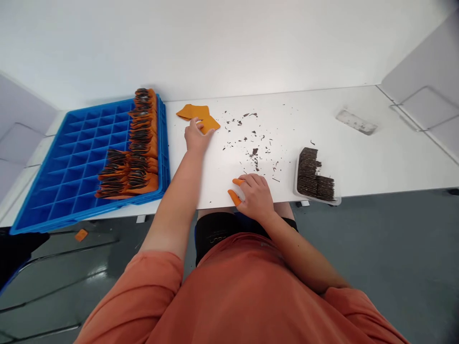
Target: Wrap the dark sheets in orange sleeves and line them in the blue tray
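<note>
My left hand [196,137] reaches to the back of the table, its thumb and fingers around the near edges of an orange paper envelope [210,125]. More flat orange envelopes [193,112] lie just beyond it, overlapping. My right hand [256,195] rests at the table's front edge, its thumb and forefinger in orange finger cots and held apart. A pale patch shows between them; I cannot tell whether it is bare table. Right of this hand, a clear plastic tub [337,201] holds stacked thin dark brown squares [307,174].
On the left stands a blue divided crate [68,165], its right-hand compartments packed with orange envelopes [143,138] holding dark pieces. Dark flakes [255,152] litter the white table [373,162]. A smudged clear lid [356,122] lies back right. An orange scrap [81,234] is below left.
</note>
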Demonstrator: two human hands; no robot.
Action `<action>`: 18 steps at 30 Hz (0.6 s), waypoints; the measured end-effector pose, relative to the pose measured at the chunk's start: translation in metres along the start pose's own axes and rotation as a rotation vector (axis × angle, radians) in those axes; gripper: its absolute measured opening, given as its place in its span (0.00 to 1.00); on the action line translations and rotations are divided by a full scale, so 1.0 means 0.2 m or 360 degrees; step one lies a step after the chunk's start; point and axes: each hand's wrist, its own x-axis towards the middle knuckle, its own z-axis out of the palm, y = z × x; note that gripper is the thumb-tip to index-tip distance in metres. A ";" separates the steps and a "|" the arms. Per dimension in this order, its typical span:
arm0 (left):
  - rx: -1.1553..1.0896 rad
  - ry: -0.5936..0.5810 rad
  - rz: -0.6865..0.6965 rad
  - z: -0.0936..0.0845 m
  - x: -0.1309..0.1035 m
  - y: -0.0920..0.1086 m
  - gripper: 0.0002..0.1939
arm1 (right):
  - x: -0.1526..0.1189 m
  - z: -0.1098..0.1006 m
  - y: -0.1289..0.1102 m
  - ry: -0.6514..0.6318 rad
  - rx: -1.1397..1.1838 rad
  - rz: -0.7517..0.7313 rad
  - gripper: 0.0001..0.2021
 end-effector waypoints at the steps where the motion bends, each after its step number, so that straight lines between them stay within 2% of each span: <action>1: 0.0032 0.0002 -0.0001 0.00 0.00 0.00 0.43 | 0.00 0.00 0.00 0.0004 0.0000 -0.0002 0.13; 5: 0.0323 -0.0081 -0.0063 0.00 0.01 0.02 0.52 | -0.01 0.00 0.00 0.0021 -0.0012 0.0005 0.12; 9: 0.0435 -0.0160 -0.0043 -0.02 0.00 0.05 0.43 | -0.01 0.00 -0.01 0.0074 -0.0047 -0.0048 0.11; 18: 0.0317 -0.0015 0.0013 -0.03 -0.03 0.05 0.39 | -0.01 -0.01 -0.02 0.0173 -0.0105 -0.0101 0.11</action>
